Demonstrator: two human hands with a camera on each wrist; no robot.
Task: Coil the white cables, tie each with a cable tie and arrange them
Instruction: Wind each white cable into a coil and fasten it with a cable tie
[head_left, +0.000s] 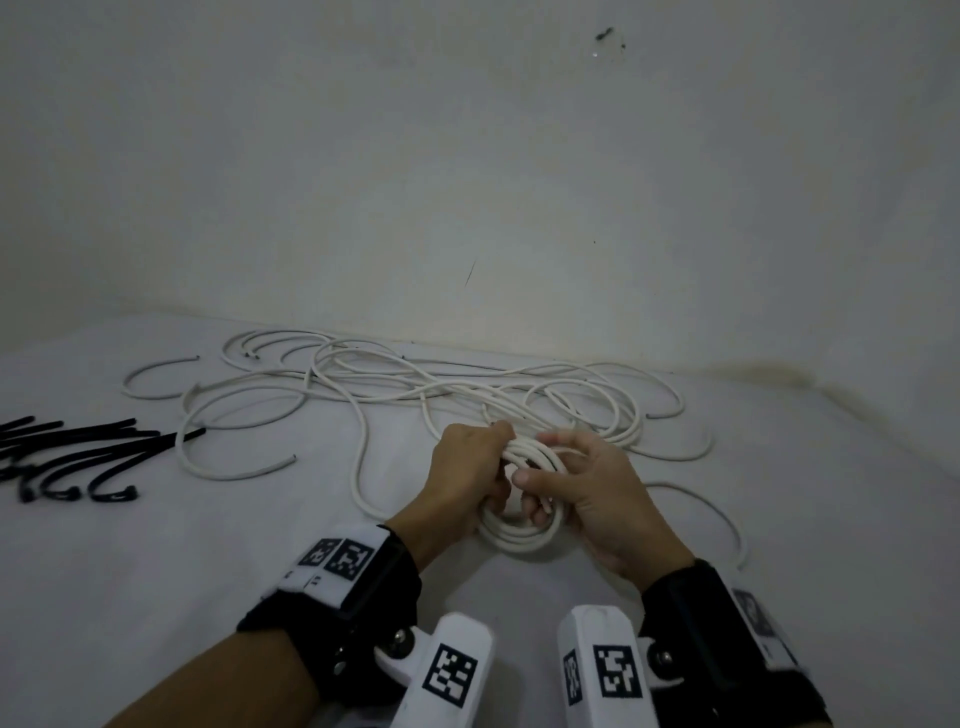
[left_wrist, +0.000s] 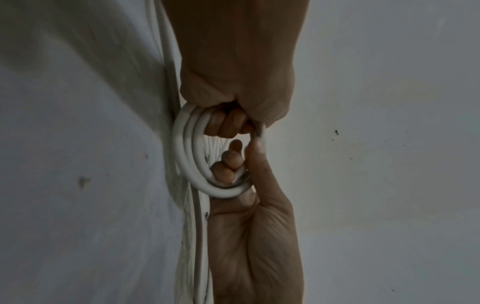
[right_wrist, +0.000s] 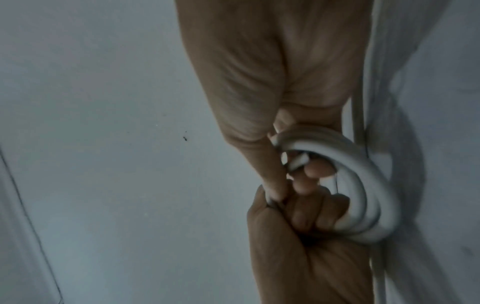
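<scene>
Your fingers (head_left: 540, 512) on both hands are curled round one small coil (head_left: 522, 535) of white cable, held just above the white worktop (head_left: 208, 571): the left hand (head_left: 467, 467) grips its left side, the right hand (head_left: 597, 493) its right. Behind them the loose cables (head_left: 415, 384) sprawl in a tangle near the wall, and the black cable ties (head_left: 78, 457) lie well apart at the far left.

From the left wrist, your left hand's fingers (left_wrist: 228, 168) hook through the coil's middle, clamped on several turns.

From the right wrist, your right hand's fingers (right_wrist: 317, 168) do likewise.

You look to be mid-coiling, with no tie on yet. Next, I'd judge, draw in any slack left, hold the coil with one hand and reach left for a tie.
</scene>
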